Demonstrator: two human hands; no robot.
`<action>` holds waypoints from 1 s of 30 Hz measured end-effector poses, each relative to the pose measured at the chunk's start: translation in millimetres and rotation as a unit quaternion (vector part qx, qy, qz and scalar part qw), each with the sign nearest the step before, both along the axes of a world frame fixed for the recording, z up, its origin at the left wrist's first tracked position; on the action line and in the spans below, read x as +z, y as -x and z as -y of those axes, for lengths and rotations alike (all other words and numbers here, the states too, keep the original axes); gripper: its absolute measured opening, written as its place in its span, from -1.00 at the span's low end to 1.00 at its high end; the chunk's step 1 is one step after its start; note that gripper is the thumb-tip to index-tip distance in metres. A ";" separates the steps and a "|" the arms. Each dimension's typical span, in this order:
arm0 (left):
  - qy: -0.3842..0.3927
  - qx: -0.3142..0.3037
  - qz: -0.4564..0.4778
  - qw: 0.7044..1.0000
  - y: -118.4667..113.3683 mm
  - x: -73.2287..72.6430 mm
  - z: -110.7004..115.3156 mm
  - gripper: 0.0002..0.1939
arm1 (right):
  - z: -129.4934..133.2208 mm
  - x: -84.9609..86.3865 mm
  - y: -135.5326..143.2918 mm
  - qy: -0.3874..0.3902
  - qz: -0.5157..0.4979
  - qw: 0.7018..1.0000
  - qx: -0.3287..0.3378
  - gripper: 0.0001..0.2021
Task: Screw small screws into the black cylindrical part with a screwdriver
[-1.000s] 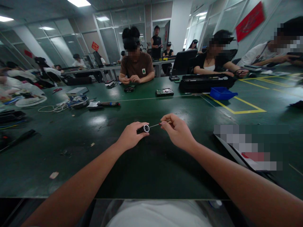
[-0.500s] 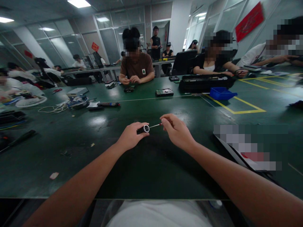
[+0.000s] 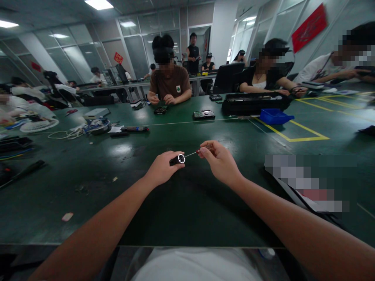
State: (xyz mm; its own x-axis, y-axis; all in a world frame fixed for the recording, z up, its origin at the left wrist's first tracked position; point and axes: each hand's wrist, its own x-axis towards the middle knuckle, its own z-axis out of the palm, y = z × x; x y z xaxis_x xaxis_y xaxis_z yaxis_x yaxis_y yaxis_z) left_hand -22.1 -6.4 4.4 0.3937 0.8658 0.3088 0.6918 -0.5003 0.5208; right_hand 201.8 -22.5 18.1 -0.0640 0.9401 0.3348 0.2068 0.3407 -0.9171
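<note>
My left hand (image 3: 162,168) is closed around a small black cylinder (image 3: 181,159) with a bright ring at its end, which faces right. My right hand (image 3: 219,162) grips a screwdriver (image 3: 200,151) with a reddish, partly clear handle. Its thin metal shaft points left, and the tip is at the ring end of the cylinder; whether it touches cannot be made out. Both hands are held above the green table (image 3: 164,218).
Ahead lies a circuit-board device (image 3: 204,114), with a blue tray (image 3: 275,116) to its right. Cables (image 3: 95,127) and a dark tool (image 3: 134,129) lie left. Papers (image 3: 310,193) are at right. A person (image 3: 170,84) sits opposite.
The fingers of my right hand have shifted on the screwdriver, and more of its handle shows. My left hand and the cylinder have stayed in place.
</note>
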 end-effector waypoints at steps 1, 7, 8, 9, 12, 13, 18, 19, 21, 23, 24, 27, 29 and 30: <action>-0.010 -0.011 -0.006 1.000 0.1 0.3 -0.2 -0.59 | -2.2 -0.6 0.2 0.024 -0.038 0.999 0.004 -0.81; -0.092 -0.047 -0.053 0.993 1.1 3.7 -3.7 -0.58 | -15.9 -7.4 -4.2 0.178 -0.214 0.960 -0.019 -0.77; -0.084 -0.040 -0.053 0.994 1.2 3.4 -4.6 -0.57 | -16.4 -7.8 -4.6 0.166 -0.210 0.963 -0.027 -0.78; -0.073 -0.036 -0.052 0.995 1.3 2.9 -5.3 -0.57 | -16.3 -8.0 -4.5 0.149 -0.203 0.967 -0.033 -0.77; -0.048 -0.029 -0.048 0.997 0.4 1.5 -6.0 -0.57 | -14.5 -8.2 -2.0 0.108 -0.189 0.975 -0.037 -0.74; -0.044 -0.027 -0.044 0.998 -0.2 1.4 -5.6 -0.57 | -13.9 -8.6 -0.9 0.100 -0.187 0.977 -0.033 -0.72; -0.028 -0.012 -0.030 0.999 -3.3 3.2 -2.0 -0.56 | -13.0 -11.6 2.1 0.070 -0.165 0.984 -0.016 -0.71; -0.025 -0.010 -0.031 0.999 -3.5 3.4 -1.4 -0.56 | -12.4 -11.2 2.1 0.066 -0.156 0.985 -0.014 -0.72; -0.021 -0.008 -0.033 0.999 -3.6 3.5 -0.8 -0.56 | -9.9 -8.4 1.6 0.057 -0.136 0.989 -0.011 -0.74; -0.016 -0.004 -0.035 0.999 -3.5 3.3 -0.4 -0.57 | -6.1 -3.1 0.4 0.044 -0.095 0.994 -0.014 -0.75; -0.012 -0.001 -0.036 0.999 -3.6 3.4 -0.2 -0.57 | -4.0 -0.1 -0.5 0.034 -0.060 0.997 -0.024 -0.75; 0.008 0.009 -0.042 0.999 -4.6 4.2 1.0 -0.59 | 1.4 7.4 -3.3 0.002 0.066 0.995 -0.070 -0.69; 0.020 0.014 -0.048 0.999 -5.4 4.9 1.8 -0.60 | 3.6 9.6 -4.3 -0.019 0.100 0.992 -0.076 -0.70; 0.024 0.015 -0.051 0.998 -5.6 5.0 2.0 -0.60 | 4.3 9.9 -4.4 -0.031 0.106 0.992 -0.067 -0.74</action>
State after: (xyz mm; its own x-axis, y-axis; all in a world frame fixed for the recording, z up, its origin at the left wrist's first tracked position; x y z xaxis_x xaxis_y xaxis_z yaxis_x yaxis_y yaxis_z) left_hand -16.5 -8.4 9.4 0.3945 0.8906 0.2264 0.7564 -0.4546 0.4704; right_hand 206.2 -26.8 28.1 -0.0146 0.9232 0.3840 0.4406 0.3507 -0.8264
